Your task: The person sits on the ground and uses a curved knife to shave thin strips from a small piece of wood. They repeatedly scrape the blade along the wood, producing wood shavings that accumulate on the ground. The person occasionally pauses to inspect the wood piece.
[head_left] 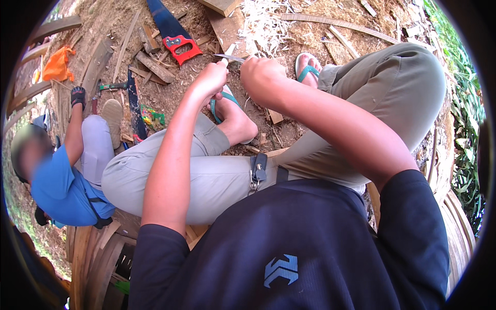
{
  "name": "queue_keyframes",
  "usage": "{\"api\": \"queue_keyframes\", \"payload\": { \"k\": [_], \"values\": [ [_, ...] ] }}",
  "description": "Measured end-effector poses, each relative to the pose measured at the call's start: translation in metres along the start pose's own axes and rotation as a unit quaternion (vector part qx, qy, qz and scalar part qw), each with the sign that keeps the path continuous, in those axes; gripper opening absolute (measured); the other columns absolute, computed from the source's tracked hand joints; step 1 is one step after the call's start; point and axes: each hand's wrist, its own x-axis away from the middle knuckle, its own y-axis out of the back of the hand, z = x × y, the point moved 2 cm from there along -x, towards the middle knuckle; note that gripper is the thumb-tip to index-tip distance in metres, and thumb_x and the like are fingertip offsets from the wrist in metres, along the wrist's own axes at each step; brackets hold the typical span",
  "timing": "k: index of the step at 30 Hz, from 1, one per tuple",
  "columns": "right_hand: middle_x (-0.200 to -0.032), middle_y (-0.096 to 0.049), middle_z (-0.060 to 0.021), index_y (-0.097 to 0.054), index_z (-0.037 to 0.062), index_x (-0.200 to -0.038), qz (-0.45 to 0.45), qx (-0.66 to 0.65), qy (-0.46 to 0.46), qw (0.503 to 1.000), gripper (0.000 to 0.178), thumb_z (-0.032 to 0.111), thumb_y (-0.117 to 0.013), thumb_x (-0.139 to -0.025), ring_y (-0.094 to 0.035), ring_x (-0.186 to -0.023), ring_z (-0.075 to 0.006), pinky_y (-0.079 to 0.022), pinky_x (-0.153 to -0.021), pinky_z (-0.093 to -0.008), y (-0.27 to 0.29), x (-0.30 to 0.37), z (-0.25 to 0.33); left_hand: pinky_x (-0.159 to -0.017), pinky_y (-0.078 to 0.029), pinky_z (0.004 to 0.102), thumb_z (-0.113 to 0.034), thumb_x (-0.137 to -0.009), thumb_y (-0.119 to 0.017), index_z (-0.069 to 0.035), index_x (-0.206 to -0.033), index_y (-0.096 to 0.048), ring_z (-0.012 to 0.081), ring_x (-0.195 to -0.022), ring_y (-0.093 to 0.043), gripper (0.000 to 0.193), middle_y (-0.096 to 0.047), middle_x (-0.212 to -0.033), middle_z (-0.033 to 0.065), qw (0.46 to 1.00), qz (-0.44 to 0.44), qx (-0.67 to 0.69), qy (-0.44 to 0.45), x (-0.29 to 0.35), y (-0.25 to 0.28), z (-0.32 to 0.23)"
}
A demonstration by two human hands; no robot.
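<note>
Both my hands are raised close together in front of my legs, above the wood-littered ground. My right hand is closed around a knife; its handle is hidden in the fist, and its thin blade points left. My left hand is closed on a slim pale piece of wood, of which only the tip shows above the fingers. The blade crosses right beside that tip; whether they touch I cannot tell. Pale wood shavings lie in a heap beyond my hands.
A handsaw with a red handle lies at the far left, near wood offcuts. Another saw, a hammer and an orange bag lie further left. A person in a blue shirt sits there, wearing a dark glove.
</note>
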Motion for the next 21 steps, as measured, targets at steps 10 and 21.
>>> {"api": "queue_keyframes", "payload": {
  "k": [10, 21],
  "values": [
    [-0.104, -0.067, -0.0128, -0.064, -0.0026, -0.106, 0.052, -0.044, -0.074, 0.995, 0.037, 0.012, -0.073, -0.073, -0.067, -0.094, -0.0234, -0.059, -0.062, -0.0392, -0.006, -0.047, -0.016, -0.037, -0.022, 0.0249, -0.026, -0.094, -0.028, -0.008, -0.087, -0.043, 0.0073, -0.042, -0.025, 0.025, -0.032, -0.054, -0.0072, 0.999, 0.014, 0.047, 0.014, 0.003, 0.002, -0.007],
    [-0.102, -0.067, -0.0181, -0.068, -0.0031, -0.097, -0.014, 0.045, 0.072, 0.996, 0.031, 0.014, -0.073, -0.071, -0.067, -0.091, -0.0262, -0.056, -0.063, -0.0367, 0.003, 0.004, -0.013, -0.038, -0.022, 0.0261, -0.027, -0.094, -0.031, -0.007, -0.085, -0.043, 0.0084, -0.042, -0.025, 0.025, -0.031, -0.052, -0.0048, 0.999, 0.015, 0.036, 0.014, 0.005, 0.004, -0.012]
  ]
}}
